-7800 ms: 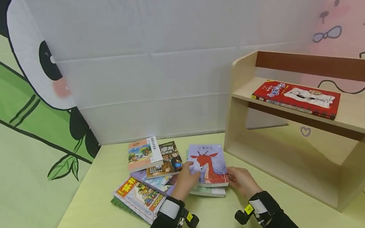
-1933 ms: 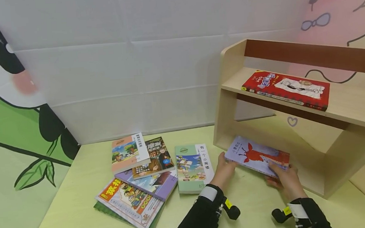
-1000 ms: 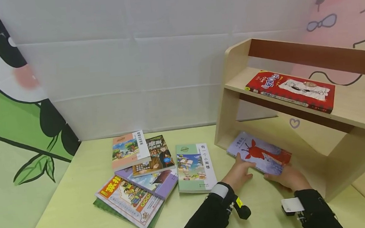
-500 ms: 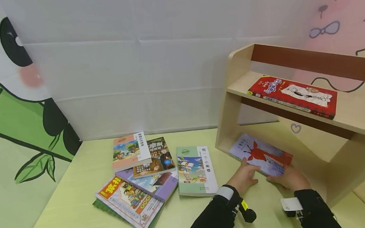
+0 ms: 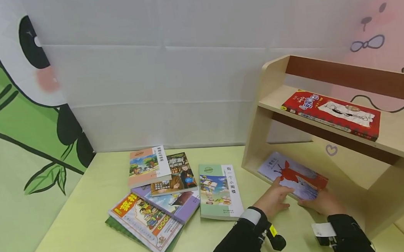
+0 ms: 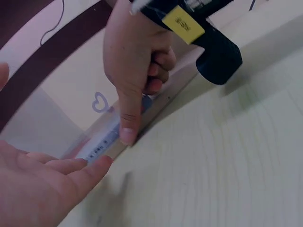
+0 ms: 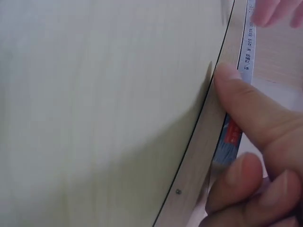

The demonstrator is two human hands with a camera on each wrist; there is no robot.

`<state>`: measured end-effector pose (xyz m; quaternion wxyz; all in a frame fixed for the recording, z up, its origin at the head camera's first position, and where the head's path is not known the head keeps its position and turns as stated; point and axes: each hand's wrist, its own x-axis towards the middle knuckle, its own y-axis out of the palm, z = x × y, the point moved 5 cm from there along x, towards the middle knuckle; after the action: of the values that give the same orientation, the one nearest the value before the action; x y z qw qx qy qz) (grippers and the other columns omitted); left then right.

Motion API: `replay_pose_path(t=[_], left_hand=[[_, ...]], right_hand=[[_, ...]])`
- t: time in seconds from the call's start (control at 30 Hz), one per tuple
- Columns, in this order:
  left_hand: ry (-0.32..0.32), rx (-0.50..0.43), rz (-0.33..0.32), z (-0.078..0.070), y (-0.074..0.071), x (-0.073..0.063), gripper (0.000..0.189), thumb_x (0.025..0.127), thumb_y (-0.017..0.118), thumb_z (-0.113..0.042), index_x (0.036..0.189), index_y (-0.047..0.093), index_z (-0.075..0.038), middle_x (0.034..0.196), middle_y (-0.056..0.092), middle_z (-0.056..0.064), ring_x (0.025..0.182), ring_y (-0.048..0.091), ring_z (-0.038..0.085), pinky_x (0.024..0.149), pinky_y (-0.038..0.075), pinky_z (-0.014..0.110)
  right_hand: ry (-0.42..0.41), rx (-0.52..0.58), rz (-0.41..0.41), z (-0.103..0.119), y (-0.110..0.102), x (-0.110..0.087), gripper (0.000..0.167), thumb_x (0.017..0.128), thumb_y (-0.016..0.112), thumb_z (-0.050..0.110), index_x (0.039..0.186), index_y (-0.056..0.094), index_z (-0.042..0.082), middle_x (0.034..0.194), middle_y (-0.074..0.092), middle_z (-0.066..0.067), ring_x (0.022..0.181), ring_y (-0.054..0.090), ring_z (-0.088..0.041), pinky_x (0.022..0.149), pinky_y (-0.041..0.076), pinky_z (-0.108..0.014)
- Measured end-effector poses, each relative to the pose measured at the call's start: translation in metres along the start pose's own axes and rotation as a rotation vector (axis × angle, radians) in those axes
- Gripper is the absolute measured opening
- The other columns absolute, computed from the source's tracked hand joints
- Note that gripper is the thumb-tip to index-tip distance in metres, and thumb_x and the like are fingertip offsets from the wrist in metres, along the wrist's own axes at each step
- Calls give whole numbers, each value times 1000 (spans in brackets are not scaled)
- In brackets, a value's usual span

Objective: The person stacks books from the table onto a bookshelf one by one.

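A lilac picture book with a red deer on its cover lies flat on the lower shelf of a wooden bookcase. My left hand touches the near side of the book; its fingers look straight in the left wrist view. At the book's right end, my right hand presses with an extended thumb, while its other fingers bend in by the corner. The right wrist view shows the book's spine along the shelf's front edge, partly hidden by that thumb.
On the upper shelf lies a red book. A green-and-white book rests on the table left of my hands. Farther left several books overlap, among them an orange one, a black one and a purple one.
The deer book was lifted off the green-and-white book and carried right onto the lower shelf. My right hand has gone from gripping it to pressing its end. The view has shifted slightly.
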<state>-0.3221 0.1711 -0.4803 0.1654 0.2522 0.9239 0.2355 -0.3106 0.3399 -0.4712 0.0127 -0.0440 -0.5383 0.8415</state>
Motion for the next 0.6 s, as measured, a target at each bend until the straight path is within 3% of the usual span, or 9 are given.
replay_pose_path(t=[0.13,0.23,0.3,0.37,0.6], left_hand=[[36,16,50,-15,-3,-16,79,90,57,-8,156,12,-7,158,12,24,143,23,40,109,27,60],[62,29,84,-26,-9,-32,72,93,56,-8,155,19,-6,157,17,24,141,28,39,109,29,59],[77,67,102,-33,-16,-43,67,94,55,-9,154,23,-6,155,23,24,140,31,38,109,31,56],[95,105,114,-41,-24,-55,65,96,54,-11,153,25,-5,155,28,21,139,33,37,108,34,54],[176,132,126,-65,-56,-90,64,97,52,-14,153,24,-4,153,34,18,137,36,39,108,36,51]], right_hand=[[9,31,30,-1,1,2,102,73,81,50,131,36,-21,125,46,-41,109,50,-53,90,43,-61],[32,58,59,-5,4,3,101,73,81,48,129,36,-22,118,50,-39,92,57,-42,75,51,-48],[53,77,76,-7,5,2,99,73,81,47,128,37,-23,111,53,-36,82,58,-33,62,49,-39],[63,82,91,-8,6,1,99,74,81,48,127,37,-23,107,53,-34,78,57,-29,57,47,-34],[22,38,79,-2,1,-2,102,73,80,51,127,36,-25,118,49,-41,94,54,-42,83,46,-54]])
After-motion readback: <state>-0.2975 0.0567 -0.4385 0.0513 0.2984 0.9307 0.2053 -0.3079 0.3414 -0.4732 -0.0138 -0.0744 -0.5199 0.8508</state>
